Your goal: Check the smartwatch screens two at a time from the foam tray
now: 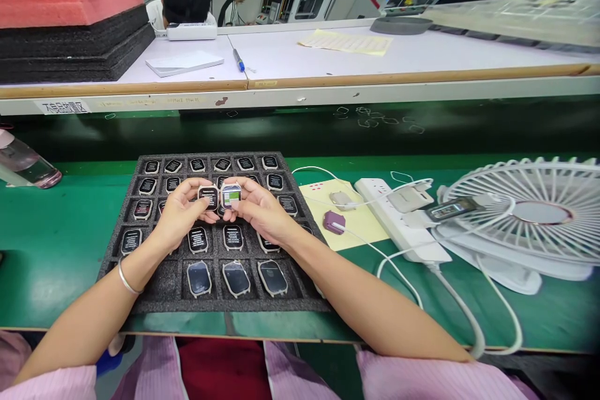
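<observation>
Spreading beneath everything, the smooth green counter (60, 262) carries a dark, grainy foam tray (234, 305) divided into squarish pockets. Over its middle, the left grip (182, 207) closes bare fingertips on the text-screen watch (210, 194), while the right grip (263, 209) pinches the green-block watch (230, 193) just beside it. Both are rounded rectangles with pale, hard-looking rims and glossy faces, much like the seated watches (233, 237) in the pockets. The step in hand looks like viewing two lit screens together; any next move seems to call for a light, steady hold on their slick edges
</observation>
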